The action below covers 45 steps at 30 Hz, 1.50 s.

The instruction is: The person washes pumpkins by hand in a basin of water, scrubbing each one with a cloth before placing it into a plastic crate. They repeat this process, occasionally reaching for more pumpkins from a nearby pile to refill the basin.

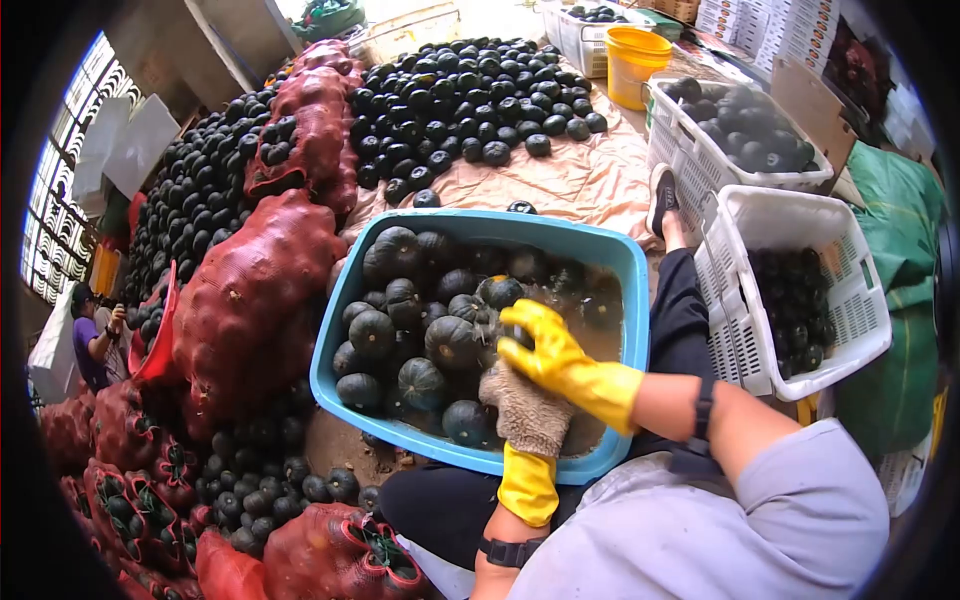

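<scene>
Many dark green pumpkins (452, 342) lie in murky water in a blue plastic tub (330, 330). My right hand (550, 350), in a yellow rubber glove, has its fingers curved over a small dark pumpkin (516, 335) above the tub. Just below it, my left hand (525, 415) wears a shaggy brown mitt over a yellow glove and is curled against the same pumpkin from underneath. The mitt covers its separate fingers. Most of the held pumpkin is hidden behind my hands. Water around them looks stirred and blurred.
Piles of pumpkins (450, 100) lie on a pale sheet beyond the tub. Red mesh sacks (250, 290) stand at left. White crates (740, 270) hold pumpkins on the right, near a yellow bucket (635, 65). Another person (95, 345) is at far left.
</scene>
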{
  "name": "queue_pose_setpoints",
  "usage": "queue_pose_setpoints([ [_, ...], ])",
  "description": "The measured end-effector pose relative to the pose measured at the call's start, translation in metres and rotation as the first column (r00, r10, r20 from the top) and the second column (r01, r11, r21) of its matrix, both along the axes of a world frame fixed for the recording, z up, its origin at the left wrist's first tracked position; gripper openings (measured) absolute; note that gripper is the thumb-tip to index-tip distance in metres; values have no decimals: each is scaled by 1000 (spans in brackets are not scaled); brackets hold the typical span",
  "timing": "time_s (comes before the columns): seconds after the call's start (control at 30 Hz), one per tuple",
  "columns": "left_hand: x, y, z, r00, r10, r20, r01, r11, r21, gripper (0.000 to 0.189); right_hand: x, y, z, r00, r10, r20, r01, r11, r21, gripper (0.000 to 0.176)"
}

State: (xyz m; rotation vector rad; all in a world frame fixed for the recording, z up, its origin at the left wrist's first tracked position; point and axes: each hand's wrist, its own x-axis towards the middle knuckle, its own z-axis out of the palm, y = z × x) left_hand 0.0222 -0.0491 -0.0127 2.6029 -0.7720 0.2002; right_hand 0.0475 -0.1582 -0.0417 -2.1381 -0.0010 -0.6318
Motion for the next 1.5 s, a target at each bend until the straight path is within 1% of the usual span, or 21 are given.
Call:
queue_pose_setpoints([
  [0.03, -2, -2, 24, 998, -40, -41, 36, 996, -85, 67, 10, -6, 18, 950, -1, -311, 113, 933, 341, 52],
  [0.17, 1, 26, 33, 824, -409, -392, -100, 576, -811, 62, -71, 21, 48, 917, 374, -138, -327, 903, 278, 52],
  [0.27, -4, 25, 39, 961, -140, -238, 18, 892, -453, 58, -55, 1, 29, 902, 406, 150, -412, 911, 13, 53],
  [0.33, -6, 4, 36, 987, -131, 97, 115, 982, 153, 55, -26, 4, 14, 995, -98, 3, 96, 977, 190, 49],
  [0.37, -5, -1, 36, 981, -159, 113, 142, 979, 146, 54, -30, 4, 14, 1000, -2, 25, -3, 984, 180, 52],
  [0.43, 2, 15, 27, 814, -440, -379, -103, 533, -840, 73, -48, 0, 38, 934, 356, -33, -334, 902, 273, 54],
  [0.47, 0, 16, 32, 789, -467, -400, -198, 423, -884, 75, -53, -4, 44, 851, 500, -162, -424, 835, 352, 50],
  [0.6, -4, 16, 18, 937, 207, -283, -311, 862, -400, 73, -38, -11, 65, 867, 423, -263, -233, 811, 537, 43],
  [0.67, 7, 31, 37, 987, -119, -105, 93, 971, -221, 52, -66, 19, 66, 980, 180, -84, -193, 961, -197, 48],
  [0.77, 16, 48, 47, 897, -439, 49, 440, 881, -175, 48, -66, 3, 72, 831, 486, -270, -343, 831, 438, 46],
  [0.8, 6, 55, 0, 968, -246, 53, 238, 829, -506, 60, -62, 1, 74, 718, 604, -346, -147, 618, 772, 46],
  [0.87, -3, 37, -27, 991, -132, -13, 110, 872, -476, 67, -56, 8, 52, 893, 409, -187, 75, 275, 959, 56],
  [0.93, -8, 24, 0, 1000, 29, -4, -28, 876, -482, 71, -54, 14, 24, 972, 201, -124, 17, 463, 886, 62],
  [1.0, -16, 22, 12, 989, 132, -70, -149, 823, -548, 70, -51, -18, 25, 963, 268, -19, -268, 962, -40, 70],
  [1.07, -15, 33, 18, 996, 83, -23, -84, 856, -510, 65, -59, -24, 74, 757, 351, -551, -389, 920, 53, 76],
  [1.17, -4, 40, 7, 990, -103, 95, 131, 920, -370, 56, -55, -31, 98, 550, 588, -593, -277, 798, 535, 64],
  [1.2, -3, 40, -6, 988, -86, 130, 129, 919, -373, 54, -55, -21, 85, 614, 724, -313, -201, 527, 826, 64],
  [1.27, -3, 38, -25, 992, -15, 123, 67, 899, -433, 54, -66, 14, 89, 753, 479, -451, 301, 358, 884, 67],
  [1.37, -14, 37, 2, 988, 50, -145, -124, 813, -568, 65, -51, -10, 26, 841, 378, -387, -170, 864, 474, 77],
  [1.43, -9, 44, 34, 998, -21, -57, -13, 845, -534, 65, -59, -11, 63, 875, 384, -294, -342, 921, 185, 79],
  [1.5, -5, 51, 27, 974, -151, -169, -5, 731, -682, 74, -65, -10, 75, 799, 431, -420, -288, 887, 361, 75],
])
